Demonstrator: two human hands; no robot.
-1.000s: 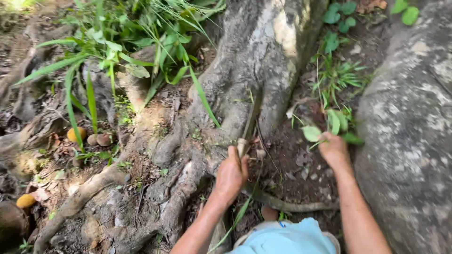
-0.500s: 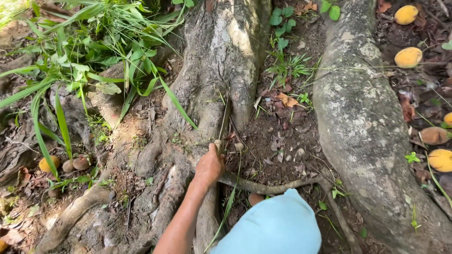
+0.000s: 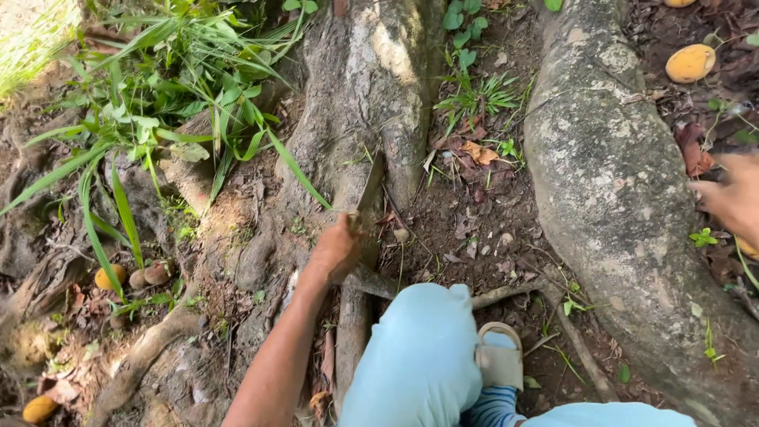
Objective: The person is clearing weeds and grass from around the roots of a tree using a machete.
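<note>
Left hand (image 3: 338,247) is closed around the handle of a long blade (image 3: 368,183), which sticks up and away from the fist and lies against the tree root (image 3: 371,71). Right hand (image 3: 731,196) is blurred at the frame's right edge, past the big grey root (image 3: 609,174); fingers look loosely spread, can't tell if it holds anything. A yellow fruit (image 3: 690,62) lies on the soil beyond the right hand; more fruit (image 3: 111,277) sit in the grass (image 3: 158,95) well left of the left hand.
</note>
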